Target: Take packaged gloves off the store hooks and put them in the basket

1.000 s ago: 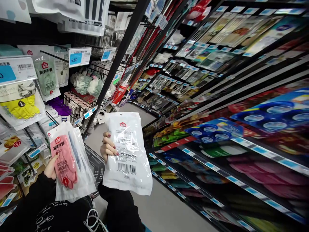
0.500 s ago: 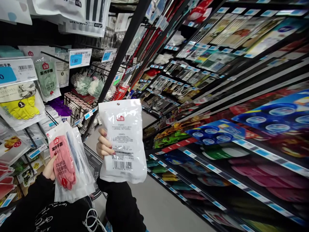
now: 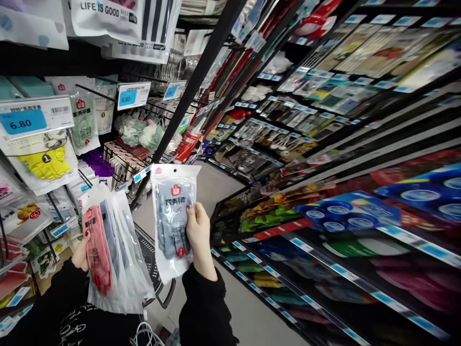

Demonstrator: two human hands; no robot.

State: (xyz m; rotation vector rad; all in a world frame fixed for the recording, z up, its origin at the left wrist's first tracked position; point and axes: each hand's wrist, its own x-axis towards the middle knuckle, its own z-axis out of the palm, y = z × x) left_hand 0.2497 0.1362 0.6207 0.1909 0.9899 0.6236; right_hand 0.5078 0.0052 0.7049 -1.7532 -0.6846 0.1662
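Observation:
My left hand (image 3: 82, 252) grips several packs of household gloves by their left edge. The front pack of pink gloves (image 3: 97, 250) faces me, with more packs fanned behind it. Held up beside them is a pack of blue-grey gloves (image 3: 172, 216), its printed front toward me. My right hand (image 3: 199, 228) pinches that pack at its right edge, thumb on the front and the other fingers hidden behind. The two sets of packs are slightly apart.
Hanging glove packs, such as one with yellow gloves (image 3: 45, 161), and price tags (image 3: 133, 96) line the rack at left. A shopping cart (image 3: 144, 240) stands behind the packs on the grey floor (image 3: 234, 298). Stocked shelves (image 3: 324, 269) run along the right.
The pack in my right hand has turned from its barcode back to its front, and the hand now shows on its right side. The left-hand packs are fanned wider. The view has shifted slightly.

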